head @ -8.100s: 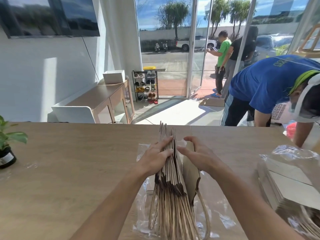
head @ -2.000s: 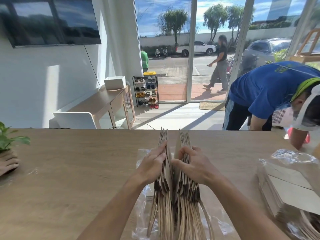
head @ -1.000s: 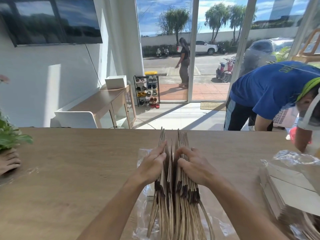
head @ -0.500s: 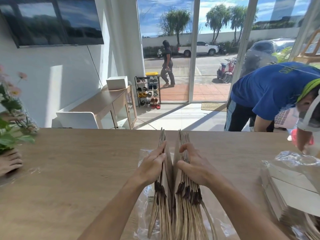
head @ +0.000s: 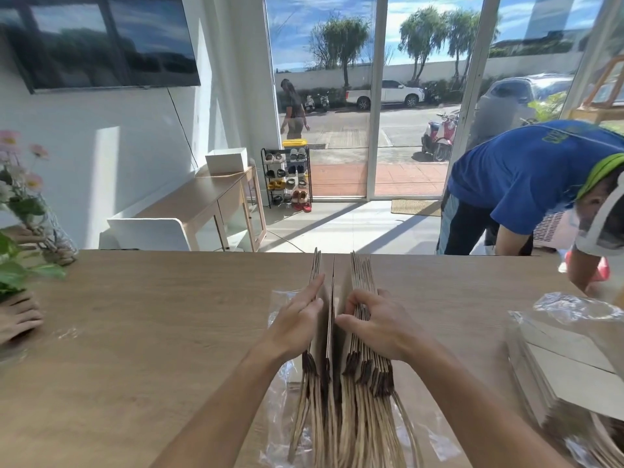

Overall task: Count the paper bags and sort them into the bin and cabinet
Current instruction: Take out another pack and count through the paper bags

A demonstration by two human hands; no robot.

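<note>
The paper bags (head: 361, 275) stand on edge in the middle of the table (head: 152, 315), on a sheet of clear plastic wrap (head: 280, 298), with their twisted handles (head: 351, 420) trailing toward the person. The stack is split into two bunches, a thin one on the left and a thick one on the right, with a narrow gap between them.

Each flat bag looks light and fairly stiff along its folds, but a bunch like this is likely to fan out and slide sheet over sheet. The safe hold is on the two broad outer faces, squeezing the bunch from both sides. The top edges are good for flicking one bag across at a time. The handles look floppy, and lifting by them would probably let the bunch sag apart.

The left hand (head: 297, 319) lies flat with straight fingers pressed against the outer face of the thin bunch, bracing it upright. The right hand (head: 374, 322) arches over the thick bunch. Its fingers curl down onto the top edges and its thumb reaches toward the gap, so it is pinching the nearest bags. Both forearms come in low from the near edge of the table, converging on the stack. The counting looks to be partway through.
</note>
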